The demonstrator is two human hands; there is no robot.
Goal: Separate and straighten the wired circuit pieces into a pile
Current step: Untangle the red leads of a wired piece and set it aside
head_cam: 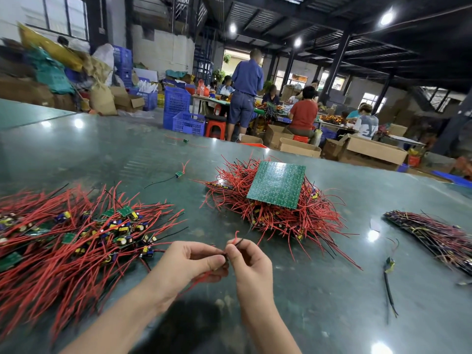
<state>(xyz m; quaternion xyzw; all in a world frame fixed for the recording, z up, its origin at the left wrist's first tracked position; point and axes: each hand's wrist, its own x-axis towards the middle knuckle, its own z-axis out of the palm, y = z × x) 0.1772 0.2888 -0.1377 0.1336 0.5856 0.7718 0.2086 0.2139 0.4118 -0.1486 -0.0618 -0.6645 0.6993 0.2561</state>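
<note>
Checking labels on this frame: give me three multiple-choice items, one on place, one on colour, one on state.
1. Where is the green board?
A. on the middle wire heap
B. on the left heap
C. in a hand

2. Most wires in the left heap are:
A. blue
B. red
C. white

3. The hands are:
A. flat on the table
B. out of view
C. pinching one wired piece between them

Key: A, it lies atop that heap; B, red strands dominate; C, the left hand and the right hand meet on it.
</note>
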